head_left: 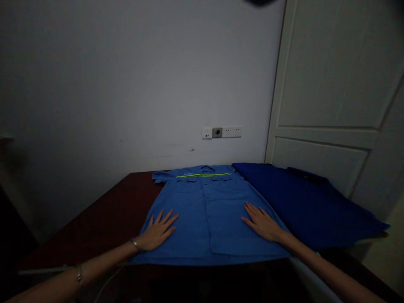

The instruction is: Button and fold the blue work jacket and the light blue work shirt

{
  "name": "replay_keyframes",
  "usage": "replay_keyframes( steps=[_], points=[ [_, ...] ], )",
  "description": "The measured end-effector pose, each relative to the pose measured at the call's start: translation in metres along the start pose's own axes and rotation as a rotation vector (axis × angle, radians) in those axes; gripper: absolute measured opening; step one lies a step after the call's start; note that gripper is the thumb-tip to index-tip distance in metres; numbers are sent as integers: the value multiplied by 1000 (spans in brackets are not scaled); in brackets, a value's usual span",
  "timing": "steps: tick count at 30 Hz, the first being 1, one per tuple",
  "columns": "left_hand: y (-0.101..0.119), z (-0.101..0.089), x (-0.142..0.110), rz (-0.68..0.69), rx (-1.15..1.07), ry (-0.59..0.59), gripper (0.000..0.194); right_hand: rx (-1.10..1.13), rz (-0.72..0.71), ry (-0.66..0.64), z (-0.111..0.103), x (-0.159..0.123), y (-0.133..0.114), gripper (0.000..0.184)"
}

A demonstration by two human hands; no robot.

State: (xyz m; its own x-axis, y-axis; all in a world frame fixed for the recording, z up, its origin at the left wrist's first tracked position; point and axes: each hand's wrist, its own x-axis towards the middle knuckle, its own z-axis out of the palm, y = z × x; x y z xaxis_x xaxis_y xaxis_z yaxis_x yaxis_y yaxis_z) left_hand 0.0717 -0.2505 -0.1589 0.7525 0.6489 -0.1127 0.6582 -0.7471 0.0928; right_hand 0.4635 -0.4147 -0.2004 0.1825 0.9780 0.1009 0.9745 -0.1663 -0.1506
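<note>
A light blue short-sleeved shirt lies spread face up, its collar toward the wall and its hem at the near edge. It has a buttoned front, two chest pockets and a yellow-green stripe across the chest. My left hand rests flat on the shirt's lower left side, fingers spread. On the lower right side, my right hand lies flat with its fingers stretched out. Neither hand grips the cloth. The shirt's right sleeve is hard to make out beside the darker cloth.
A dark blue cloth lies to the right of the shirt, reaching the table's right end. The dark red table shows at left. Behind it, the wall carries sockets. A white panelled door stands at right.
</note>
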Motion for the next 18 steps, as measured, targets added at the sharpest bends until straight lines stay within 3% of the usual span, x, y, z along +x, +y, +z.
replay_keyframes(
  steps=[3,10,13,16,18],
  points=[
    [-3,4,-10,-162,21,1,61,-5,49,16,1,2,14,86],
    [17,0,-10,-251,106,-6,62,54,42,152,-5,48,16,81],
    [36,-17,21,-205,163,60,62,28,8,160,-12,84,3,76],
    [56,-31,79,-73,143,161,60,-10,-42,153,-18,118,-27,74],
    [66,-31,123,-54,48,146,62,-14,-129,155,-16,135,-52,74]
  ],
)
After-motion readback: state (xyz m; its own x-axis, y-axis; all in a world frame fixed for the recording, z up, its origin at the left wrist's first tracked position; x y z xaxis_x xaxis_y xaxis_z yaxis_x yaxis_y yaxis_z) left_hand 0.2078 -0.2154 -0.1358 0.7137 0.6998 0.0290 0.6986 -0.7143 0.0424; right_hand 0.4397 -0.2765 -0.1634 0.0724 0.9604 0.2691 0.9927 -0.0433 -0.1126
